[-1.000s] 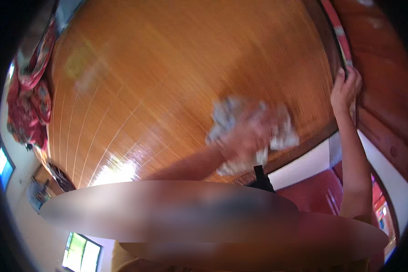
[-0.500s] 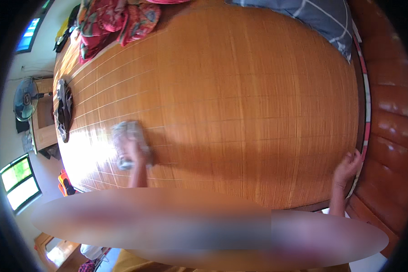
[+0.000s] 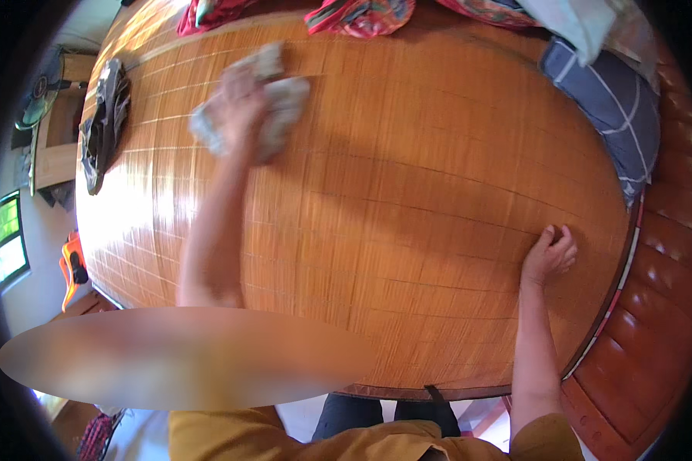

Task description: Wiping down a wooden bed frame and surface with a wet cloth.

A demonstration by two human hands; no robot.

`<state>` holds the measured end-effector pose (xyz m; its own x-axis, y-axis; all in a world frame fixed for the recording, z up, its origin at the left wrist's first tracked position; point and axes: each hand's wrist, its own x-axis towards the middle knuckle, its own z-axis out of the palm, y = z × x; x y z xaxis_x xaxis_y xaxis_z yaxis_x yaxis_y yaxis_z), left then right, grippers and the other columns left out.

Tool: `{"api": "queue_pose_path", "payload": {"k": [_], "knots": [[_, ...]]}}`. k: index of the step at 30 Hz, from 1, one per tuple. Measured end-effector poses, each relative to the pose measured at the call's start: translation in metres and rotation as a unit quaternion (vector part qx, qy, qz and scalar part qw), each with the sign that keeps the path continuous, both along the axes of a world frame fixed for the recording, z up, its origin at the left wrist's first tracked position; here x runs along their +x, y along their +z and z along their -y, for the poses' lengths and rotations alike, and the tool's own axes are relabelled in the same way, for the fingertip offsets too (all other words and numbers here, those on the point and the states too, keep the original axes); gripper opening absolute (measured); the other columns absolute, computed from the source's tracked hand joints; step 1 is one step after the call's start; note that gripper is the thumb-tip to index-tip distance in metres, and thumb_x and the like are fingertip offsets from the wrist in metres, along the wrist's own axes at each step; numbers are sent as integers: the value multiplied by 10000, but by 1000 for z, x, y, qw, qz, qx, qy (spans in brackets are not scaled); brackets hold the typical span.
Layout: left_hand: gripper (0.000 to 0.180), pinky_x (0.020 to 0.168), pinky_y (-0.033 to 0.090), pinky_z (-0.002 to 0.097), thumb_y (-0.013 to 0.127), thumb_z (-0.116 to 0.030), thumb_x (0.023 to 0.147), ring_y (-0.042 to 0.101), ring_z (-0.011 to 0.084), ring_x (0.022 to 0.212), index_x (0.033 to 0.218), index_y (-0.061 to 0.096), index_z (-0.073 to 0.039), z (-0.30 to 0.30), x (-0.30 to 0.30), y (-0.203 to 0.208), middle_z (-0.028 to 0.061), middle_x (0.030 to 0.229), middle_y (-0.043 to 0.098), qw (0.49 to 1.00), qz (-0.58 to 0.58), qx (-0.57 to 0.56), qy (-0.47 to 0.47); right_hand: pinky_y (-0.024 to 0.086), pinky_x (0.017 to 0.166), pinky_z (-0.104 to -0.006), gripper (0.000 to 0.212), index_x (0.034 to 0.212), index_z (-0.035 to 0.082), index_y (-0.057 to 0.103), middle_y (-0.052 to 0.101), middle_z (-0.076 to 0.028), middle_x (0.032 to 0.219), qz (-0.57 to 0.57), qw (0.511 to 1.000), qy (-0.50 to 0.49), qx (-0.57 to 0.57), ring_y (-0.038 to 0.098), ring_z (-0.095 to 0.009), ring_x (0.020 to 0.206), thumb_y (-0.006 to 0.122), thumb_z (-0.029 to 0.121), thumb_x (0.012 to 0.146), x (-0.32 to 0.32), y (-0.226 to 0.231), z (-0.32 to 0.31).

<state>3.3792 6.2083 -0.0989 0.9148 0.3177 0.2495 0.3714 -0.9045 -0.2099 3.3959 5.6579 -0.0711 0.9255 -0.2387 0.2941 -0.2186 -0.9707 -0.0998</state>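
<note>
My left hand [image 3: 242, 104] presses on a crumpled light grey-green cloth [image 3: 284, 104], which lies on the smooth brown bamboo mat [image 3: 407, 192]. Motion blurs this hand, and its fingers rest over the cloth, bunching it. Far to the right, my right hand [image 3: 552, 255] is low over or on the mat, near its right side. Its fingers are loosely bent, the thumb stands apart from them, and nothing shows in it.
A dark garment [image 3: 104, 127] lies at the mat's left edge. Red floral fabric [image 3: 365, 17] is at the far edge. A blue-grey checked pillow [image 3: 607, 115] is at far right, beside a brown padded leather panel [image 3: 657, 300]. An orange chair [image 3: 71, 265] stands beyond the left edge.
My left hand and the cloth have moved away from me across the mat. The right hand has come inward from the mat's right edge. The whole view has shifted.
</note>
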Motion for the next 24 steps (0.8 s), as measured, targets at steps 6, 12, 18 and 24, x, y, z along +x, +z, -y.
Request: {"api": "queue_pose_path", "payload": {"k": [6,12,18,24], "knots": [[482,1019,248,401,458,-326,856,327,259,1236,1272,406,-89,-5,-133,9,112,1324,378,979,-7,-173,105,251,938,-452,452,1178,95,453,422,-139,1186,-28,999,-13,-22,364,-329,1110,437,414,859,1,-15,-7],[621,1022,116,571,502,-335,746,187,324,1310,1295,373,-76,308,-75,51,133,1370,302,903,-122,-392,-129,233,943,-444,461,1180,82,441,417,-138,1187,-25,998,4,-54,353,-331,1111,426,415,860,3,-20,2],[569,1058,130,503,490,-259,780,181,315,1314,1287,375,-26,345,-109,33,140,1373,300,781,-84,-523,-331,238,941,-467,466,1190,131,445,412,-126,1212,-18,998,-8,-54,340,-323,1138,434,447,846,6,-29,7],[479,1037,202,442,426,-253,843,309,278,1255,1306,387,-138,52,-261,6,84,1344,377,991,-27,-51,119,232,947,-474,472,1182,135,455,414,-107,1242,-12,997,-21,-80,320,-307,1175,444,460,840,10,-27,21]]}}
